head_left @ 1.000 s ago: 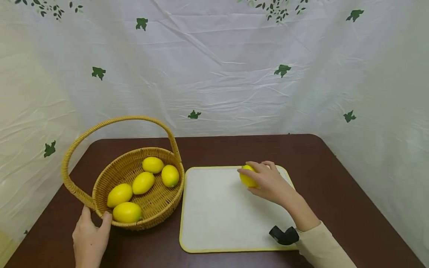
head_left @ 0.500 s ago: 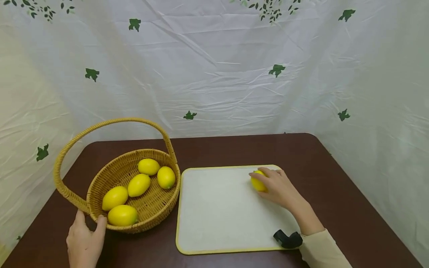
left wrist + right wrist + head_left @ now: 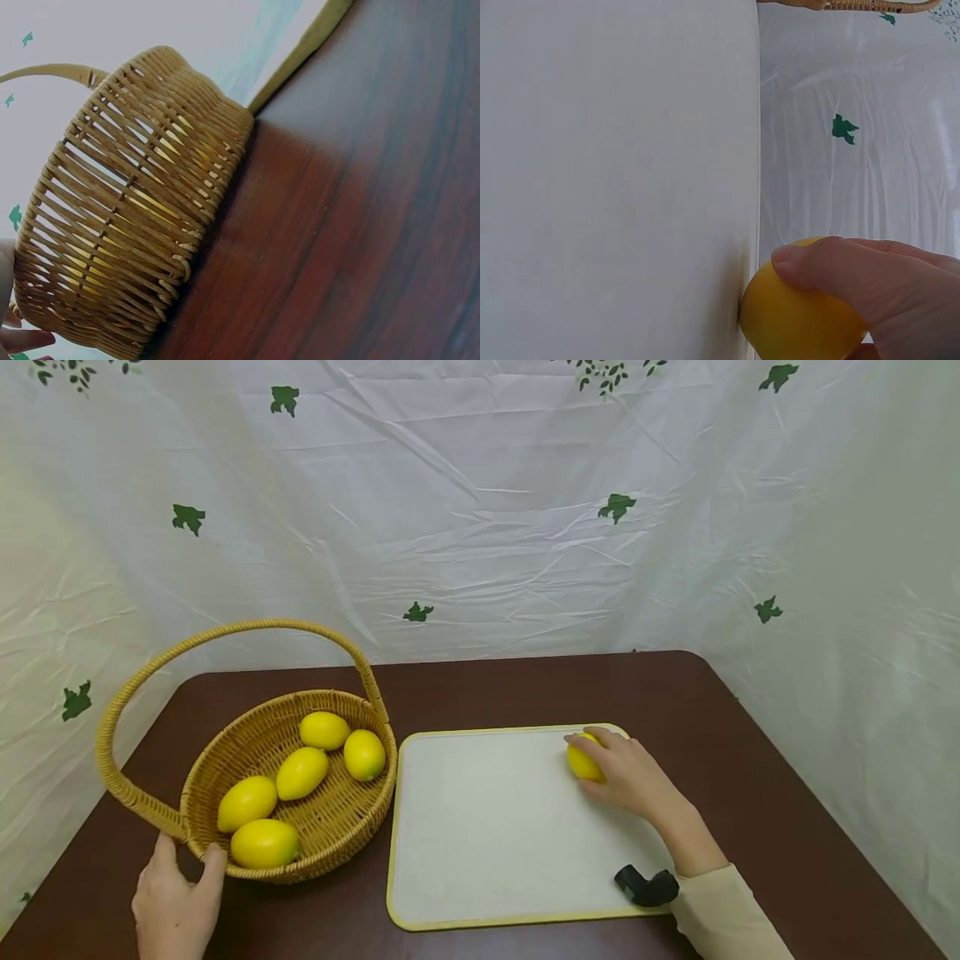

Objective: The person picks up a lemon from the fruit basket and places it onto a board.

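In the head view my right hand (image 3: 633,777) holds a yellow lemon (image 3: 583,758) at the back right of a white cutting board (image 3: 487,843) with a yellow rim. The right wrist view has the thumb laid over the lemon (image 3: 799,319), which sits close against the board's surface. My left hand (image 3: 176,897) grips a round wicker basket (image 3: 352,835) at its near left rim, by the foot of the tall handle (image 3: 112,727). Several lemons (image 3: 302,773) lie inside the basket. From the left wrist, its woven side (image 3: 127,202) shows, with fingers (image 3: 26,341) at the rim.
The basket stands left of the board, almost against its edge. A black angled piece (image 3: 647,887) sits at the right wrist, over the board's near right corner. Behind the dark wooden table (image 3: 510,689) hangs a white curtain (image 3: 487,527) with green leaf prints.
The right hand has moved the lemon a little to the right across the board. The left hand keeps its place on the basket. The head view has shifted slightly.
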A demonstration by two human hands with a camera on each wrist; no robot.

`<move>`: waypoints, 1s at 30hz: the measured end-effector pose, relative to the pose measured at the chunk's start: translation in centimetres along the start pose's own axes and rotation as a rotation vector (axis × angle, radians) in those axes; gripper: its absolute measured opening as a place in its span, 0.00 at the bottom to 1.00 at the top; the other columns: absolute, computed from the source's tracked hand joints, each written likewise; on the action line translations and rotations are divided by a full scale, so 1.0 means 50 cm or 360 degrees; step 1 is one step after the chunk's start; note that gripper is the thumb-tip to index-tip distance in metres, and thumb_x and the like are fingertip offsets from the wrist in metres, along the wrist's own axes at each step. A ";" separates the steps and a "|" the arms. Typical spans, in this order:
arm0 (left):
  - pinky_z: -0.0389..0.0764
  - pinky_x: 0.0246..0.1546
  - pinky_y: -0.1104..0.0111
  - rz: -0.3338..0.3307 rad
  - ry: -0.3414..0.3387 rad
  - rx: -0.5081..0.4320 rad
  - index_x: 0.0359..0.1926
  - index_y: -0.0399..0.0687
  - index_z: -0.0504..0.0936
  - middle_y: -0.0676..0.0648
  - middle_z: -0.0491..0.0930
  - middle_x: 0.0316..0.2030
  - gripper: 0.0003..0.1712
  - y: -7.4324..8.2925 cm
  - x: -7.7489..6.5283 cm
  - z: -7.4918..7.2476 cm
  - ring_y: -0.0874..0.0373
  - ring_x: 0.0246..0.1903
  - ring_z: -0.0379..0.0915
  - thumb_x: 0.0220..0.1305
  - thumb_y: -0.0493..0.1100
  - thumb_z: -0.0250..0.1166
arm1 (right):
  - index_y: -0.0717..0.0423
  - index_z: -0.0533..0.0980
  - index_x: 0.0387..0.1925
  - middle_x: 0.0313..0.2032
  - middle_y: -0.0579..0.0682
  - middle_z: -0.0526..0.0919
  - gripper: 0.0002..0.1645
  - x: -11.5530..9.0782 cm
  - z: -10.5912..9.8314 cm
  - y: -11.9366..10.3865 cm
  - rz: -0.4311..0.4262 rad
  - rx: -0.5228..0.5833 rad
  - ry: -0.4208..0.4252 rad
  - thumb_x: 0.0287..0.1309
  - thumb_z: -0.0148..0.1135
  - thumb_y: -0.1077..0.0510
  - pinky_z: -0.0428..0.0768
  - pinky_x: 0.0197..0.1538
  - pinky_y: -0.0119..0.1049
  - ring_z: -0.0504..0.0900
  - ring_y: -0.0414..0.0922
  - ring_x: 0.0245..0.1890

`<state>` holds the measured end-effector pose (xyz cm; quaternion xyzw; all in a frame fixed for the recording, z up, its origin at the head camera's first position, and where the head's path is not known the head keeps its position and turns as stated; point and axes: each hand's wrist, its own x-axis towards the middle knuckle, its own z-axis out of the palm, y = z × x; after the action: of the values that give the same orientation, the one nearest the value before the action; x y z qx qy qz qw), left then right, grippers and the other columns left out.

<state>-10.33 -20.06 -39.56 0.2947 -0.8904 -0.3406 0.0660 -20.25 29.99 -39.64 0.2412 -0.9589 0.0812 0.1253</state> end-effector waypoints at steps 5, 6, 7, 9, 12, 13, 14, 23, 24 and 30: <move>0.54 0.49 0.40 -0.0027 -0.0014 0.0014 0.66 0.37 0.48 0.27 0.61 0.53 0.39 -0.003 -0.001 0.001 0.32 0.53 0.53 0.60 0.55 0.44 | 0.48 0.69 0.55 0.49 0.57 0.72 0.34 0.001 0.003 0.007 0.0006 -0.0003 0.0003 0.41 0.67 0.54 0.72 0.38 0.48 0.74 0.53 0.44; 0.54 0.49 0.40 -0.0028 -0.0017 0.0017 0.66 0.37 0.48 0.26 0.61 0.53 0.39 -0.003 0.000 0.001 0.31 0.53 0.53 0.60 0.55 0.44 | 0.48 0.69 0.56 0.49 0.57 0.72 0.35 0.001 0.003 0.008 0.0012 -0.0001 0.0003 0.41 0.67 0.54 0.72 0.38 0.48 0.74 0.54 0.44; 0.54 0.49 0.40 -0.0029 -0.0022 0.0019 0.66 0.37 0.48 0.26 0.61 0.53 0.40 -0.002 0.000 0.001 0.31 0.53 0.53 0.60 0.55 0.44 | 0.48 0.69 0.56 0.50 0.57 0.72 0.35 0.001 0.004 0.009 0.0018 -0.0004 0.0002 0.41 0.67 0.54 0.72 0.38 0.49 0.74 0.54 0.44; 0.54 0.49 0.40 -0.0028 -0.0024 0.0023 0.66 0.37 0.47 0.26 0.61 0.52 0.40 -0.002 -0.001 0.000 0.31 0.52 0.54 0.60 0.56 0.43 | 0.48 0.68 0.56 0.50 0.58 0.72 0.35 -0.001 0.005 0.010 0.0034 0.0002 0.0000 0.42 0.67 0.54 0.73 0.39 0.50 0.74 0.55 0.44; 0.55 0.49 0.40 -0.0016 -0.0006 0.0020 0.67 0.38 0.47 0.26 0.62 0.52 0.39 -0.005 -0.002 -0.002 0.31 0.52 0.55 0.60 0.55 0.44 | 0.49 0.68 0.56 0.51 0.60 0.71 0.35 -0.004 0.010 0.012 0.0042 0.0039 -0.0007 0.43 0.66 0.54 0.73 0.41 0.51 0.74 0.56 0.45; 0.55 0.49 0.40 -0.0008 -0.0002 0.0020 0.67 0.38 0.47 0.26 0.62 0.52 0.39 -0.005 -0.003 -0.002 0.31 0.51 0.55 0.60 0.55 0.44 | 0.49 0.68 0.57 0.51 0.60 0.71 0.35 -0.005 0.011 0.012 0.0037 0.0050 -0.0007 0.43 0.66 0.54 0.73 0.41 0.52 0.74 0.56 0.45; 0.55 0.49 0.41 -0.0005 0.0002 0.0022 0.67 0.38 0.47 0.26 0.62 0.53 0.39 -0.006 -0.004 -0.002 0.31 0.51 0.56 0.60 0.54 0.44 | 0.50 0.68 0.57 0.51 0.61 0.70 0.35 -0.006 0.013 0.012 0.0031 0.0063 -0.0007 0.43 0.66 0.54 0.73 0.42 0.52 0.74 0.56 0.45; 0.53 0.50 0.42 0.0034 0.0004 0.0004 0.67 0.37 0.46 0.25 0.62 0.52 0.39 -0.006 -0.006 0.001 0.31 0.50 0.56 0.61 0.52 0.45 | 0.52 0.66 0.58 0.55 0.63 0.67 0.35 -0.010 0.011 0.017 0.0063 0.0104 -0.0050 0.45 0.65 0.56 0.71 0.49 0.53 0.68 0.58 0.53; 0.54 0.50 0.41 0.0035 0.0004 0.0006 0.67 0.37 0.45 0.25 0.62 0.52 0.39 -0.006 -0.005 0.000 0.31 0.50 0.56 0.61 0.52 0.45 | 0.52 0.66 0.58 0.55 0.63 0.66 0.35 -0.010 0.009 0.017 0.0074 0.0114 -0.0063 0.45 0.64 0.56 0.70 0.50 0.53 0.67 0.59 0.54; 0.55 0.49 0.41 0.0054 0.0016 0.0009 0.66 0.35 0.49 0.25 0.64 0.49 0.37 -0.002 -0.001 0.001 0.31 0.48 0.59 0.61 0.52 0.44 | 0.53 0.65 0.59 0.57 0.64 0.64 0.35 -0.008 0.003 0.021 0.0104 0.0136 -0.0093 0.46 0.64 0.56 0.69 0.52 0.53 0.65 0.59 0.54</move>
<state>-10.27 -20.07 -39.64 0.2814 -0.8959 -0.3355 0.0754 -20.47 31.05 -40.00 0.2173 -0.9652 0.1192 0.0841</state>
